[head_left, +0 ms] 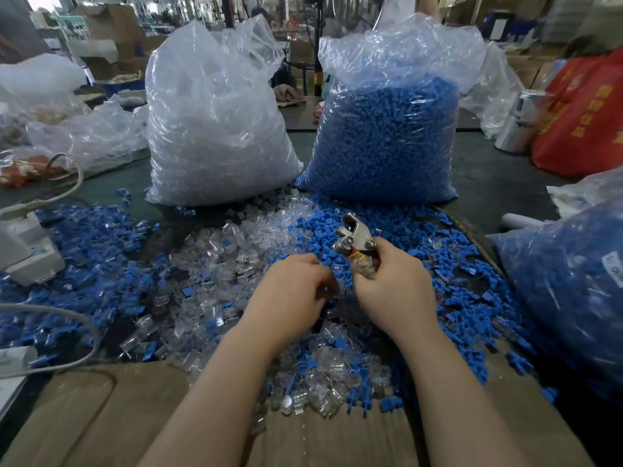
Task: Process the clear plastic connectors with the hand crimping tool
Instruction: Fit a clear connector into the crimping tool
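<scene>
Loose clear plastic connectors (215, 261) lie heaped across the table's middle, mixed with small blue plastic caps (435, 244). My right hand (394, 284) grips the wrapped handles of a metal hand crimping tool (354, 237), whose jaws point up and away from me. My left hand (293, 291) sits just left of the tool with its fingers curled down over the pile. What those fingers hold is hidden from me.
A tall bag of clear connectors (215, 123) and a bag of blue caps (387, 129) stand behind the pile. Another blue-filled bag (573, 291) is at the right. A white device (27, 251) with a grey cable (67, 318) sits at the left. Cardboard (118, 419) covers the near edge.
</scene>
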Action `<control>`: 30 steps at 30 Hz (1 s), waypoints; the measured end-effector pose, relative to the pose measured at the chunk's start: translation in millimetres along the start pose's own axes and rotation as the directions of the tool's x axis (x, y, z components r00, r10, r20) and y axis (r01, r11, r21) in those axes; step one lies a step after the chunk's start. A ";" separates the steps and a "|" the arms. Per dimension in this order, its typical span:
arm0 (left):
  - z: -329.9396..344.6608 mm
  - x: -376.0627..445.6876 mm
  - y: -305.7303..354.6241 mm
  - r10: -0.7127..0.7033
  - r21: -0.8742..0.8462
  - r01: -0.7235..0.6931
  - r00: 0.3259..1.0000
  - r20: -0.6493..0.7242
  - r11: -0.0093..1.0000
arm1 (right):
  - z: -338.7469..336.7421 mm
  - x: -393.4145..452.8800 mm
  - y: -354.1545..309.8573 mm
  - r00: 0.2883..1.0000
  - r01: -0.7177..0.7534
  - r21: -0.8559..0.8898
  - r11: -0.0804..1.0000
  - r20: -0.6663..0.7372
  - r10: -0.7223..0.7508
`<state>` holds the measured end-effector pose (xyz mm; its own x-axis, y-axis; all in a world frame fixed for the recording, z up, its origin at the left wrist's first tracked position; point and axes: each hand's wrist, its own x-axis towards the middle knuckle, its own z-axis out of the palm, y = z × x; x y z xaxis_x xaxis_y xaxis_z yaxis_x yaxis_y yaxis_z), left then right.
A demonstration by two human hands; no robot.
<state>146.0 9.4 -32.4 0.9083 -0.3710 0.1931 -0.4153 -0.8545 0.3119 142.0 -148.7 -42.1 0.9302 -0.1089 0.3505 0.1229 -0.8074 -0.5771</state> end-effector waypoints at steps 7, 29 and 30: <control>4.1 -0.3 0.9 -0.080 0.036 0.080 0.997 0.001 0.996 | 1.5 -0.6 0.3 1.000 0.003 0.026 1.000 0.011 -0.003; -2.8 1.4 -5.8 -0.347 -0.703 0.300 0.934 0.081 0.645 | 0.8 4.2 -3.7 0.986 -0.077 0.358 0.930 0.164 0.018; -2.8 1.7 -5.2 -0.339 -0.700 0.300 0.937 0.088 0.648 | 1.0 4.5 -4.4 0.985 -0.084 0.366 0.927 0.172 0.021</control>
<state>149.6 14.2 -31.2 0.9960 -0.0894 -0.0067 -0.0308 -0.4111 0.9111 146.0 -145.1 -38.8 0.9783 -0.0244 0.2057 0.1623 -0.5267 -0.8344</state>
